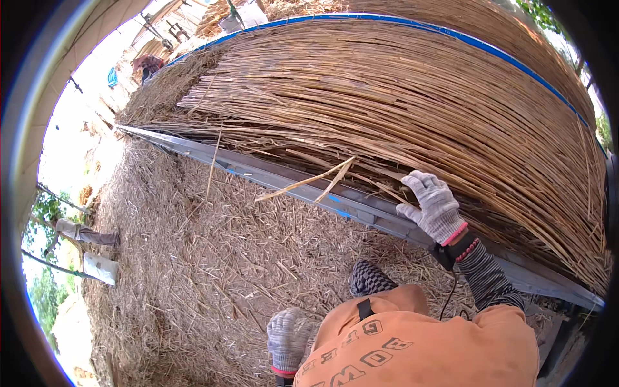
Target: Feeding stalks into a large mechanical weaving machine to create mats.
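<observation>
My right hand [433,205], in a grey knit glove with a pink cuff, is at the near edge of a thick layer of dry reed stalks [361,90]. Its fingers are apart, thumb out toward the metal rail [380,219], and nothing shows in its grip. Whether the fingertips touch the stalks is unclear. Down beside my body hangs my left hand [288,338], gloved alike, with loosely extended fingers and nothing seen in it. A few loose stalks [309,180] stick out over the rail, left of my right hand.
Chopped straw [213,258] covers the ground below the rail. A blue strip [412,24] runs along the far side of the reeds. On the left, a person [87,232] stands near a pale sack [100,269]; another person [148,66] is at the upper left.
</observation>
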Demonstrator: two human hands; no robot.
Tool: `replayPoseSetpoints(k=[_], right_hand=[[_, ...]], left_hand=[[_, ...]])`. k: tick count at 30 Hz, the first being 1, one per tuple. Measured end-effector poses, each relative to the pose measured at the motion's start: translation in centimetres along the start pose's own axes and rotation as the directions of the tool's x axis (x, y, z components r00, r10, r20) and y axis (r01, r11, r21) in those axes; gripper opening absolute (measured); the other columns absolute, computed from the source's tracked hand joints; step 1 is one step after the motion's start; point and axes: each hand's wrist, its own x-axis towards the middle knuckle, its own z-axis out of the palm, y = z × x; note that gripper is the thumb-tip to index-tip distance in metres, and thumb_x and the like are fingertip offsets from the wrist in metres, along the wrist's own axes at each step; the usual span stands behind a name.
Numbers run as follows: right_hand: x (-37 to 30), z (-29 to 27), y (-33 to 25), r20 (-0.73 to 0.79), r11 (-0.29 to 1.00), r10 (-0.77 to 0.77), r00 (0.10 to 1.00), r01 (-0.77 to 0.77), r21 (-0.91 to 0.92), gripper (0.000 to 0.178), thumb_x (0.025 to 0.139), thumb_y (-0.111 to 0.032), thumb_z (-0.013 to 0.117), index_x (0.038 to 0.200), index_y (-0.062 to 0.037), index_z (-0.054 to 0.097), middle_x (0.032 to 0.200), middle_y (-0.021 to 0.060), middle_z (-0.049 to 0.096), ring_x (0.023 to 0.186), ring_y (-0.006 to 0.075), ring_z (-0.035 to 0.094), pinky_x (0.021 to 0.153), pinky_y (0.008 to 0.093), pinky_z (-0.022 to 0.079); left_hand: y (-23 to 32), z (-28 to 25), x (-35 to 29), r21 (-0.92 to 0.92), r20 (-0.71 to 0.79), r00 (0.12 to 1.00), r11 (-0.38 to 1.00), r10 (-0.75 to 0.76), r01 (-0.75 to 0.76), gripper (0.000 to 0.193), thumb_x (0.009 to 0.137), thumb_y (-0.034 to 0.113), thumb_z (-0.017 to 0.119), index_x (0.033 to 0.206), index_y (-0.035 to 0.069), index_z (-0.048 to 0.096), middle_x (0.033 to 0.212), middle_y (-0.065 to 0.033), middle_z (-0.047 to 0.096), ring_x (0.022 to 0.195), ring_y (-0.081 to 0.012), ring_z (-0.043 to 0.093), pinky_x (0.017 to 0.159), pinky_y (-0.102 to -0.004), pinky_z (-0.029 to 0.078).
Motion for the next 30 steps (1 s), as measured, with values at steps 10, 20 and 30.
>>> replayPoseSetpoints(k=[10, 20, 30], right_hand=[[4.7, 5.3, 4.4, 0.429, 0.995, -0.074, 0.9, 0.093, -0.023, 0.034, 0.088, -0.038, 0.071, 0.106, -0.0086, 0.067, 0.104, 0.0142, 0.062, 0.1, 0.0355, 0.06, 0.081, 0.0481, 0.052], [5.3, 0.2, 0.9, 0.594, 0.992, 0.113, 0.796, -0.06, -0.109, 0.053, 0.089, -0.037, 0.073, 0.131, -0.0062, 0.062, 0.139, 0.0198, 0.057, 0.125, 0.0383, 0.055, 0.104, 0.05, 0.046], [15.4, 9.9, -8.1, 0.333, 0.993, -0.053, 0.941, 0.086, -0.085, 0.038, 0.094, -0.013, 0.056, 0.13, -0.0011, 0.058, 0.1, 0.0135, 0.068, 0.093, 0.0286, 0.068, 0.078, 0.0381, 0.057]], left_hand=[[7.9, -6.0, 24.6, -0.111, -0.125, 0.634, 0.624, 0.763, -0.774, 0.052, 0.091, 0.043, 0.075, 0.132, 0.013, 0.062, 0.137, -0.0095, 0.062, 0.123, -0.0312, 0.061, 0.109, -0.0518, 0.047], [1.7, 1.4, 39.7, 0.026, 0.246, 0.825, 0.848, 0.509, -0.53, 0.06, 0.09, 0.042, 0.074, 0.137, 0.009, 0.06, 0.135, -0.0149, 0.062, 0.131, -0.0373, 0.053, 0.108, -0.0507, 0.043], [-3.6, 4.6, 49.2, -0.224, 0.576, 0.572, 0.786, 0.583, -0.576, 0.033, 0.103, 0.036, 0.057, 0.106, 0.009, 0.074, 0.093, -0.0156, 0.073, 0.092, -0.0368, 0.069, 0.082, -0.048, 0.055]])
